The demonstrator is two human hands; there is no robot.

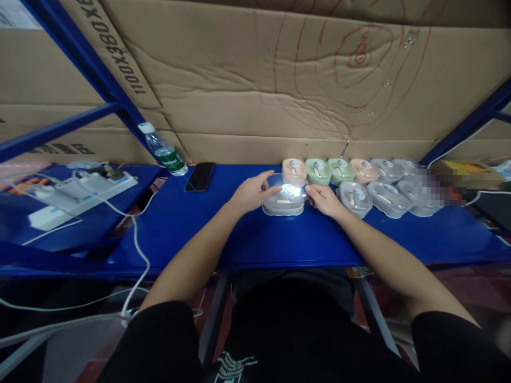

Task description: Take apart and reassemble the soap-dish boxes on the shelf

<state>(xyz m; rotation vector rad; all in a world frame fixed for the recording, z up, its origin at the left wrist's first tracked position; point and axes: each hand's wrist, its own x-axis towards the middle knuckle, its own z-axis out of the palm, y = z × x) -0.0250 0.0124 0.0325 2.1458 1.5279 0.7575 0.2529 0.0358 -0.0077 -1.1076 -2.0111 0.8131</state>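
Clear lid (293,182) between left hand (255,192) and right hand (320,198)

2 hands (252,192) w/ clear lid (282,183) over gray container (284,205)

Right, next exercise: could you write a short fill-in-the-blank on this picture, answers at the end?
1. The table is ____ in colour.
2. The phone lies beside a ____ with a green label.
3. The hand nearer the phone is the ____ one.
4. Between two peach boxes stand ____ green boxes.

Answers: blue; bottle; left; two.
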